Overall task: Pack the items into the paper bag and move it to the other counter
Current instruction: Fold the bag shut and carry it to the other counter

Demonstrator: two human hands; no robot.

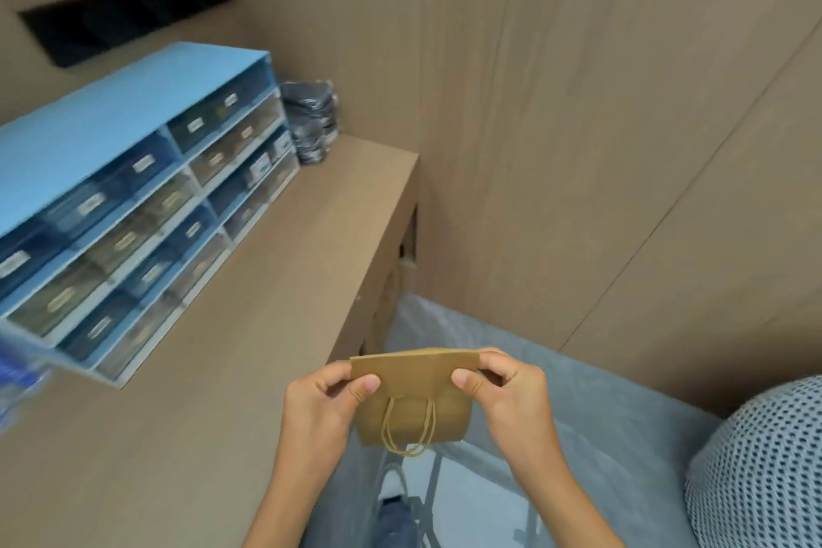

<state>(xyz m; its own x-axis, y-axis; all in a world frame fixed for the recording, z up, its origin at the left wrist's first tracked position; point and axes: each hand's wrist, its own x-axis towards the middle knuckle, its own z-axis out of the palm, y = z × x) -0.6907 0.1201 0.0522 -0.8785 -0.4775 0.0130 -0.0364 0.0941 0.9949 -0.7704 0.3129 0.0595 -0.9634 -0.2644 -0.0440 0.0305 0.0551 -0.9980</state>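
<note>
A small brown paper bag with twisted paper handles hangs in the air just off the counter's right end. My left hand pinches its upper left edge and my right hand pinches its upper right edge. The bag looks flat or only slightly spread, with the handles dangling down its front. A blue drawer organiser with several labelled clear drawers of small items stands on the wooden counter at the left. A stack of dark packets sits behind it by the wall.
Wood-panelled walls close in behind and to the right. A black panel is mounted on the wall above the organiser. A patterned cushion is at the lower right. Grey floor, my shoe and a metal frame lie below my hands.
</note>
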